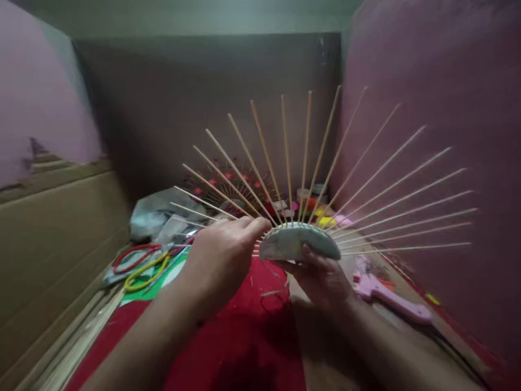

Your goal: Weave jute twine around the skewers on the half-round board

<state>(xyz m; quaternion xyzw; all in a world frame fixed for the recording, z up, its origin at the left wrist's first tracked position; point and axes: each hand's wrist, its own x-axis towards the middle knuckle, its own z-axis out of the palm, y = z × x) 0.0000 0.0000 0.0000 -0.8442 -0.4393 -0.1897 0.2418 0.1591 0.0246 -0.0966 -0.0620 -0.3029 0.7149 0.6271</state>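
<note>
A pale half-round base (295, 243) is held up in front of me, with several thin wooden sticks (306, 157) fanning out from its curved edge. My right hand (325, 277) grips the base from below, its thumb on the near face. At the base's left end, my left hand (226, 247) is closed near the feet of the sticks. Its fingertips are turned away, so what they pinch is hidden. Cord appears wound between the sticks along the curve. A loose length of string (274, 293) hangs beneath the base.
Red cloth (244, 336) covers the surface below. A pink glue gun (401, 304) lies at right with its dark cable. Red and yellow cords (146, 277) and plastic bags (158, 212) are at left. Behind stands another stick fan with red flowers (228, 176). Walls enclose three sides.
</note>
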